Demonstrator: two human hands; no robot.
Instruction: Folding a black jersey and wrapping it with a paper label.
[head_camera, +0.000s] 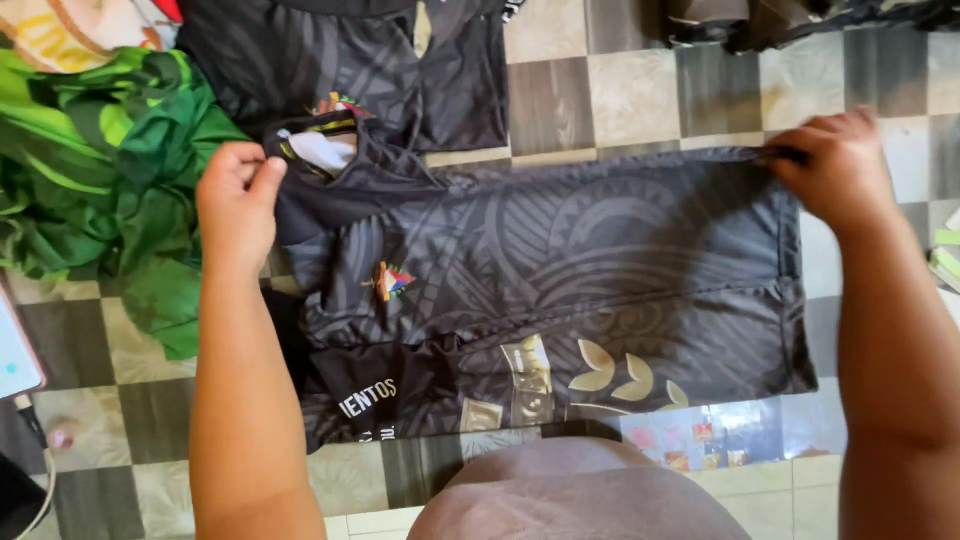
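A black patterned shirt (560, 270) with a small coloured crest and gold leaf shapes lies spread sideways on the checkered floor in front of me. My left hand (238, 205) pinches its shoulder edge near the collar at the left. My right hand (838, 165) pinches the hem at the far right corner. The cloth is stretched between both hands.
A heap of green garments (100, 170) lies at the left. Another black shirt (400, 70) lies folded just beyond. More dark clothing (790, 20) sits at the top right. A phone with a cable (18, 360) is at the left edge. My knee (580, 495) is at the bottom.
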